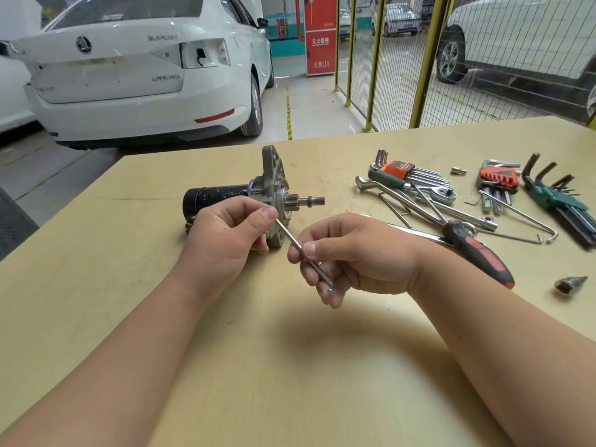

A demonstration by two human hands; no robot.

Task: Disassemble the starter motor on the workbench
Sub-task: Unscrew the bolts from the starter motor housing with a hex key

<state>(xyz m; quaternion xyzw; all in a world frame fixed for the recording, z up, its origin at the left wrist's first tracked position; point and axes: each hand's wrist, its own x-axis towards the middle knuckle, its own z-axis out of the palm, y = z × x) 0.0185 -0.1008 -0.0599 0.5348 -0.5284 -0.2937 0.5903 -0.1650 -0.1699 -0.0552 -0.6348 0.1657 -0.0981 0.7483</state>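
The starter motor (pixel 225 196) lies on its side on the workbench (pixel 290 366), black body to the left, grey flange and pinion shaft pointing right. In front of it both hands hold one thin metal hex key (pixel 290 237). My left hand (pixel 225 233) pinches its upper end between thumb and fingers, close to the flange. My right hand (pixel 351 256) pinches the lower part, whose bent end shows at my fingertips. The key slants from upper left to lower right, above the bench.
Tools lie to the right: a red-and-black screwdriver (pixel 480 253), a ratchet wrench (pixel 442 193), hex key sets (pixel 403 171) (pixel 500 182) (pixel 561 198), a loose socket (pixel 569 283). A white car (pixel 138 72) and yellow mesh fencing (pixel 429 59) stand beyond the bench's far edge.
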